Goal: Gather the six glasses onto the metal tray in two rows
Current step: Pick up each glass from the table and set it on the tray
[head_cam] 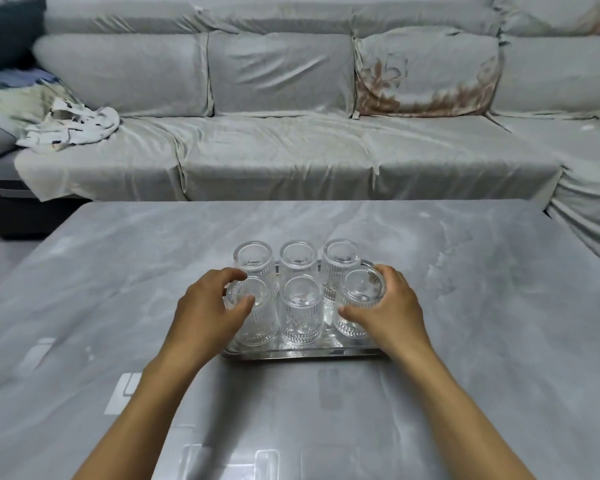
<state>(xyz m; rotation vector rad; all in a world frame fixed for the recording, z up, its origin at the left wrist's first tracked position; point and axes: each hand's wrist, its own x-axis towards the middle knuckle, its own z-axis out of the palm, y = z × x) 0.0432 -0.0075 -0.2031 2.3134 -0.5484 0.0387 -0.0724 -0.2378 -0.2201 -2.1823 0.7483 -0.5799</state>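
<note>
Head view. Grey marbled table (465, 306) fills the lower half; a sofa (291, 98) under a pale cover runs across the top, with a crumpled printed cloth (70, 128) on its seat at about 10 o'clock from the tray.

Metal tray (302, 355) sits at table centre, long side facing the person. All six ribbed clear glasses stand on it, upside down, in two rows of three.

Far row, 12 o'clock side: far-left glass (253, 259), far-middle glass (298, 259), far-right glass (340, 258). Standing close together; whether they touch cannot be told.

Near row, 6 o'clock side: near-left glass (253, 313), near-middle glass (301, 308), near-right glass (359, 303). The near-right glass tilts, its upturned base leaning toward 1 o'clock. The near-left one leans slightly toward 11 o'clock.

Left hand (207, 306) comes in from 7 o'clock, thumb and fingers curled around the top of the near-left glass, clasping it from the 9 o'clock side.

Right hand (392, 306) comes in from 5 o'clock, thumb at the front and fingers round the back of the near-right glass, gripping it from the 3 o'clock side.

The near-middle glass stands free between the two hands, untouched.
</note>
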